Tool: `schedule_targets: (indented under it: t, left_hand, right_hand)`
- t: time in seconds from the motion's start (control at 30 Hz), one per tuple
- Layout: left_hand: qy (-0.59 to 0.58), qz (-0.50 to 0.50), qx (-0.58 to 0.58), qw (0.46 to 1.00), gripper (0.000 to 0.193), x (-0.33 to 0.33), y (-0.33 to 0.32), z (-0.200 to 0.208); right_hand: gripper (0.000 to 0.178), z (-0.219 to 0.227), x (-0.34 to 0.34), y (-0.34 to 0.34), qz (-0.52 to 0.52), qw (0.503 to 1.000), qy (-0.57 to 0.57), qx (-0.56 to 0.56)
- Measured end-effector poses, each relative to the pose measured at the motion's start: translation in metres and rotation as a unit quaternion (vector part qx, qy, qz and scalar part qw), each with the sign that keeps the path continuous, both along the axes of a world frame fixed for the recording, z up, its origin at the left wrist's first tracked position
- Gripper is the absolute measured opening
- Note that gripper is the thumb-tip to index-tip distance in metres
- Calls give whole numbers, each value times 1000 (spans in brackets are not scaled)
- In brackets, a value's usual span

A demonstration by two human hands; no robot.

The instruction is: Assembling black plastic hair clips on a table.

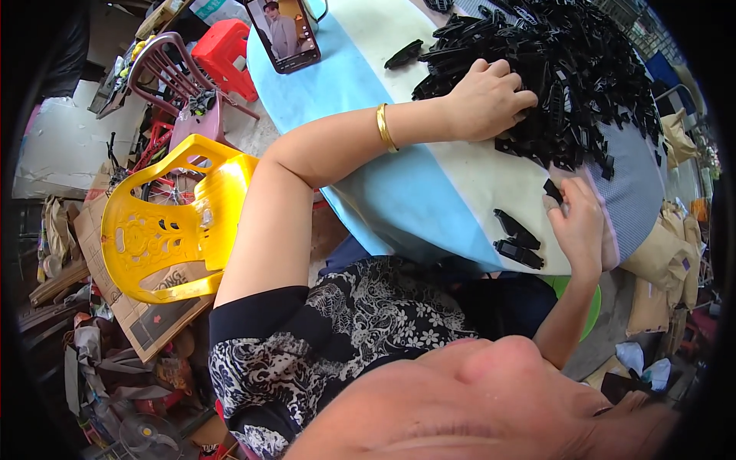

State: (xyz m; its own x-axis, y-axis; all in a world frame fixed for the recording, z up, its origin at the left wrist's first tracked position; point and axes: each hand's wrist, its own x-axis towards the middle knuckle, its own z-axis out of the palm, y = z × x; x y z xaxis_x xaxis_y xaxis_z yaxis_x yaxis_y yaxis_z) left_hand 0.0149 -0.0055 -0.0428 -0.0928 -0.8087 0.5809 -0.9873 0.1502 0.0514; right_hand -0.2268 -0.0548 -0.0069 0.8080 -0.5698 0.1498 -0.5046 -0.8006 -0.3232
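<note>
— Parts, hands?
— Slotted black plastic pieces lay heaped on the cloth-covered table, far right. Left hand rested at the heap's near edge, fingers curled; couldn't tell if it gripped any. Right hand pinched one black piece between thumb and fingers, near two loose pieces.
— Handling?
— Judged light, stiff, slightly slick; thin parts perhaps snappable. Best hold: long sides, mid-body.
— Containers?
— Green tub below the table edge, contents hidden. Brown sacks stood right, insides unseen.
</note>
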Motion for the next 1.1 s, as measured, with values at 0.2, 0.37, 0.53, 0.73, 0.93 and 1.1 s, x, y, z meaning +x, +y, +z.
schedule_targets:
  t: [0.2, 0.37, 0.53, 0.73, 0.93, 1.1]
  left_hand:
    - [165, -67, -180, 967, 20, 11, -12, 13]
    - [533, -116, 179, 819, 25, -21, 15, 29]
    - [594, -109, 314, 733, 26, -35, 21, 0]
    - [448, -147, 320, 822, 30, -31, 28, 1]
    - [164, -224, 143, 950, 39, -28, 36, -2]
    - [188, -189, 198, 943, 28, -33, 35, 1]
  right_hand:
    - [21, -5, 6, 0, 41, 998, -37, -16]
    - [22, -14, 3, -18, 12, 999, -35, 28]
    - [20, -31, 2, -22, -35, 987, -134, 82]
    - [19, -23, -4, -9, 1, 984, -156, 84]
    - [19, -14, -3, 2, 7, 975, -188, 120]
    - [17, -10, -2, 13, 35, 986, -157, 50]
